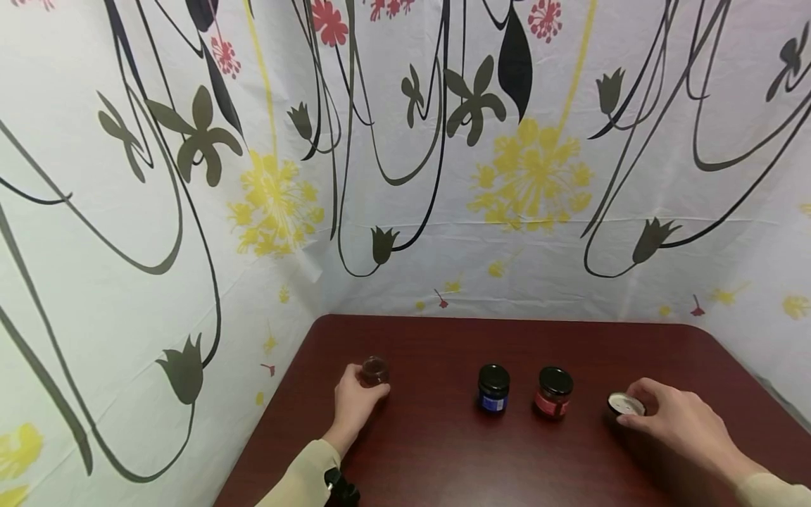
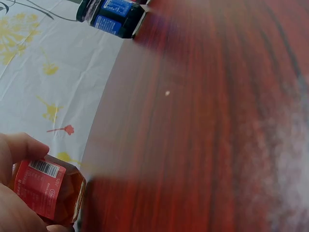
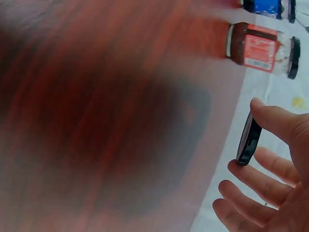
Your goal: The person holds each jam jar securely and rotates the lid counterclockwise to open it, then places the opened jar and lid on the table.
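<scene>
Head view: left hand (image 1: 356,400) grips a red-labelled faceted glass jar (image 1: 375,369) at left of the dark-red desk (image 1: 437,451); right hand (image 1: 681,415), far right, pinches a round black lid (image 1: 624,403), which a slack thumb might drop.

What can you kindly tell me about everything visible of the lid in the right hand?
The lid is round and shallow, with a black rim and a pale face turned up toward the head camera. It may be metal, though I cannot be sure. The right hand pinches it at the edge between thumb and fingertip. It appears raised above the table, right of the red-labelled jar.
</scene>
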`<control>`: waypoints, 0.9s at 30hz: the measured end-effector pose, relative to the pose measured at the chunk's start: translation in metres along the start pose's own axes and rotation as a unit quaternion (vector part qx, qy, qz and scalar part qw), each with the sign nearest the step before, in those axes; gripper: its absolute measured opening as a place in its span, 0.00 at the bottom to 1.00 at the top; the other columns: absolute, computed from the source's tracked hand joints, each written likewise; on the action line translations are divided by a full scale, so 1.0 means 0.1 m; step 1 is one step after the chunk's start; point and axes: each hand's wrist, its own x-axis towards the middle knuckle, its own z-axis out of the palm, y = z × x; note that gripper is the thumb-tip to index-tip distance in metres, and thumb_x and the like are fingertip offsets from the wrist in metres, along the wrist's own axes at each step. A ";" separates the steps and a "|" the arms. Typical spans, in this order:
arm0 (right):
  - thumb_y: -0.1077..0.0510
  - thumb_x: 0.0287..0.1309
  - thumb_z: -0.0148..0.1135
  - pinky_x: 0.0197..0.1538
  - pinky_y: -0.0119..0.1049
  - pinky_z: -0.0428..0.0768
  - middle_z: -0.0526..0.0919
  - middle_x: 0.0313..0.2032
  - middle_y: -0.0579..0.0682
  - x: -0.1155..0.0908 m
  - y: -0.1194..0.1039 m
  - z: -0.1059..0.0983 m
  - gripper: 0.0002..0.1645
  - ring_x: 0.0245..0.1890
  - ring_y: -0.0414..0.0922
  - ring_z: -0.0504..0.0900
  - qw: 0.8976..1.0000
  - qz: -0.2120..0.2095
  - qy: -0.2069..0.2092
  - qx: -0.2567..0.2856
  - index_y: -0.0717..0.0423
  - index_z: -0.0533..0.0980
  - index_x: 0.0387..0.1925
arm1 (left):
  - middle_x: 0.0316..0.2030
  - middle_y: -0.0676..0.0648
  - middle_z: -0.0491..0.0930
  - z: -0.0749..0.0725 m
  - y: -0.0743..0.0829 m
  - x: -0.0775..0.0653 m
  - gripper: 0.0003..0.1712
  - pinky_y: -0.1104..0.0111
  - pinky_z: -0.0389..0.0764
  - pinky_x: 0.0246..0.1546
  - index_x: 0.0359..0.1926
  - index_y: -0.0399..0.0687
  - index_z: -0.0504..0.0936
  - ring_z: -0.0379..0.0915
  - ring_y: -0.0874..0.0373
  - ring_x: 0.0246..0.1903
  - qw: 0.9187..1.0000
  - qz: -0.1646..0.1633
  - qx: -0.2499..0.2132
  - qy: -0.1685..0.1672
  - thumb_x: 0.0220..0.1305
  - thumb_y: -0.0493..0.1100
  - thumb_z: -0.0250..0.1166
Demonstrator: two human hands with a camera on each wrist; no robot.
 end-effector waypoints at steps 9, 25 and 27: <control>0.27 0.46 0.72 0.25 0.43 0.71 0.85 0.36 0.44 -0.04 0.17 0.08 0.47 0.33 0.44 0.82 1.000 -0.006 0.000 -0.013 0.52 0.77 0.59 | 0.35 0.51 0.79 -0.03 -0.02 0.00 0.28 0.60 0.73 0.35 0.48 0.49 0.76 0.72 0.55 0.34 1.000 0.001 0.000 -0.001 0.48 0.49 0.79; 0.30 0.50 0.71 0.25 0.44 0.72 0.85 0.39 0.47 -0.10 0.26 0.15 0.50 0.34 0.46 0.82 0.999 0.007 -0.046 -0.011 0.56 0.72 0.66 | 0.36 0.51 0.79 -0.11 -0.12 0.00 0.29 0.60 0.73 0.33 0.51 0.49 0.76 0.72 0.55 0.34 1.000 -0.002 0.010 -0.009 0.51 0.51 0.79; 0.30 0.49 0.71 0.25 0.45 0.73 0.85 0.39 0.47 -0.10 0.27 0.15 0.51 0.35 0.46 0.82 0.998 0.011 -0.053 -0.010 0.57 0.72 0.66 | 0.38 0.51 0.79 -0.11 -0.13 0.01 0.30 0.60 0.73 0.34 0.51 0.49 0.76 0.73 0.55 0.35 1.000 -0.001 0.014 -0.012 0.51 0.52 0.79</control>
